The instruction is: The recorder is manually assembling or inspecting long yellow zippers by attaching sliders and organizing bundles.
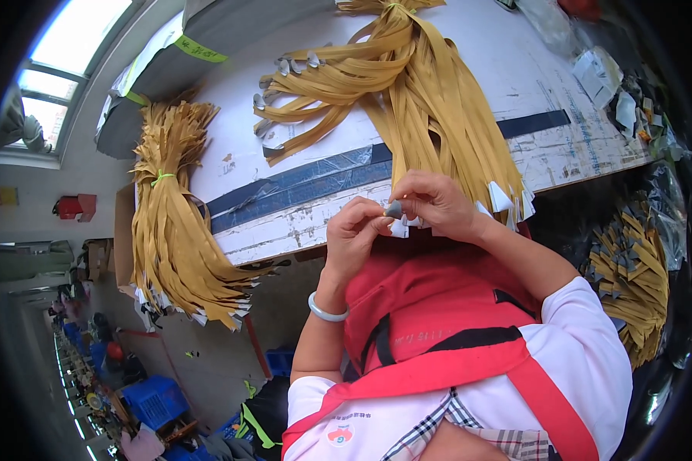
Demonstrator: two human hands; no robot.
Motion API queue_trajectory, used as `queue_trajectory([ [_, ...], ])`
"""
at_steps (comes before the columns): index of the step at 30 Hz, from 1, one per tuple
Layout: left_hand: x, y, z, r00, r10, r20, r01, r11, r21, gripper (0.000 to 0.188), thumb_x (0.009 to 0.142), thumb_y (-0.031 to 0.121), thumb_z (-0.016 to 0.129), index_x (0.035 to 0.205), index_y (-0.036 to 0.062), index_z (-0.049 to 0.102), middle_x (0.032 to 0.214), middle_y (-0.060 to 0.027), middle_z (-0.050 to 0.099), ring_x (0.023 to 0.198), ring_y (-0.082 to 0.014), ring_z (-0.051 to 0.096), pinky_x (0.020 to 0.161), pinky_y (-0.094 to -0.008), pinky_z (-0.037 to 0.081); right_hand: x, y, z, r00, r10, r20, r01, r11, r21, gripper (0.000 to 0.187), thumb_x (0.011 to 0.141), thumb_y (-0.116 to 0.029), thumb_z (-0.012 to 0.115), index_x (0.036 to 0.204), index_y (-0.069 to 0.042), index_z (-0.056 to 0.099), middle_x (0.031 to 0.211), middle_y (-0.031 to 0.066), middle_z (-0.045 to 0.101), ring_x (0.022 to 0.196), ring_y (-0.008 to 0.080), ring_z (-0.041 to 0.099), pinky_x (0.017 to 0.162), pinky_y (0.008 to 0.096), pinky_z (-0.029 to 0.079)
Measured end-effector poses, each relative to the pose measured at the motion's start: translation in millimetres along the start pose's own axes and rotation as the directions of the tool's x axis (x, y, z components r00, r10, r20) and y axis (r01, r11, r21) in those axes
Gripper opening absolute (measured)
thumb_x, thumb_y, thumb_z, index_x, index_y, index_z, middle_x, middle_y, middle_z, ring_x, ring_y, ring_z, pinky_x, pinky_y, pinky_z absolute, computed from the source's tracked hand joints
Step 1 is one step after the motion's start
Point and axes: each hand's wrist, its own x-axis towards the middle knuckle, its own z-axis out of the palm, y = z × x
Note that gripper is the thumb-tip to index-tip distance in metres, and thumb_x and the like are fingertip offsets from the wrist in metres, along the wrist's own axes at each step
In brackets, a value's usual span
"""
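Observation:
At the front edge of the table, my left hand and my right hand meet with their fingertips pinched. Between them is a small grey tip piece, gripped from both sides. It seems to sit at the end of a mustard-yellow strap, though my fingers hide the join. A large bundle of mustard straps hangs toward me over the edge, its near ends covered in white tabs. Several straps from it curl to the left and end in grey tips.
Another tied strap bundle droops over the table's left end. Dark blue strips cross the worn white tabletop. Below right lies a pile of straps with grey tips, near clear plastic. A blue crate stands on the floor.

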Motion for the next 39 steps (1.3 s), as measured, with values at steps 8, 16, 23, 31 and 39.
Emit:
queue_trajectory([
  [8, -7.3, -4.2, 16.2, 0.972, 0.218, 0.081, -0.229, 0.831, 0.508, 0.012, 0.086, -0.006, 0.069, 0.081, -0.0015, 0.059, 0.076, -0.0056, 0.056, 0.067, -0.0129, 0.057, 0.060, -0.0249, 0.046, -15.2, -1.1, -2.2, 0.976, 0.200, -0.090, -0.206, 0.976, -0.066, 0.018, 0.098, -0.017, 0.064, 0.089, -0.002, 0.060, 0.073, -0.0005, 0.058, 0.063, 0.0049, 0.054, 0.056, 0.0212, 0.043],
  [16, 9.5, 55.7, -97.3, 0.595, 0.182, -0.783, -0.239, 0.970, 0.044, 0.009, 0.100, 0.005, 0.057, 0.106, -0.0006, 0.059, 0.085, -0.0059, 0.062, 0.074, -0.0131, 0.063, 0.067, -0.0264, 0.055, -17.9, -27.7, -80.7, 0.802, 0.053, -0.595, -0.157, 0.980, -0.123, 0.020, 0.096, -0.018, 0.067, 0.084, -0.004, 0.059, 0.070, -0.0009, 0.050, 0.063, 0.0047, 0.048, 0.056, 0.0227, 0.039],
  [23, -4.0, -12.6, -37.1, 0.976, 0.035, -0.214, 0.005, 0.984, 0.180, 0.008, 0.094, 0.001, 0.064, 0.102, -0.0005, 0.066, 0.094, -0.0030, 0.066, 0.081, -0.0113, 0.064, 0.073, -0.0242, 0.052, -31.0, -26.3, -44.7, 0.992, 0.101, 0.075, 0.026, 0.420, -0.907, 0.014, 0.082, -0.018, 0.072, 0.088, -0.007, 0.066, 0.094, 0.0095, 0.058, 0.096, 0.0290, 0.058, 0.084, 0.0416, 0.048],
  [31, 33.8, 2.7, 50.4, 0.906, 0.338, 0.253, -0.415, 0.605, 0.679, 0.030, 0.080, -0.005, 0.070, 0.109, 0.0029, 0.067, 0.110, -0.0135, 0.064, 0.099, -0.0325, 0.060, 0.089, -0.0401, 0.049, -19.6, -26.0, -44.9, 0.995, 0.020, 0.093, 0.058, 0.652, -0.756, 0.012, 0.085, -0.012, 0.069, 0.086, -0.003, 0.062, 0.088, 0.0125, 0.058, 0.084, 0.0325, 0.060, 0.075, 0.0411, 0.049],
  [39, 51.8, 3.7, 31.8, 0.920, 0.290, 0.264, -0.388, 0.770, 0.507, 0.015, 0.075, 0.000, 0.077, 0.085, 0.0039, 0.066, 0.092, -0.0085, 0.067, 0.090, -0.0269, 0.059, 0.079, -0.0356, 0.048, -4.4, -23.0, -57.0, 0.979, 0.115, -0.168, -0.147, 0.970, -0.192, 0.010, 0.094, -0.012, 0.065, 0.097, -0.003, 0.065, 0.090, 0.0084, 0.060, 0.083, 0.0231, 0.060, 0.076, 0.0306, 0.049],
])
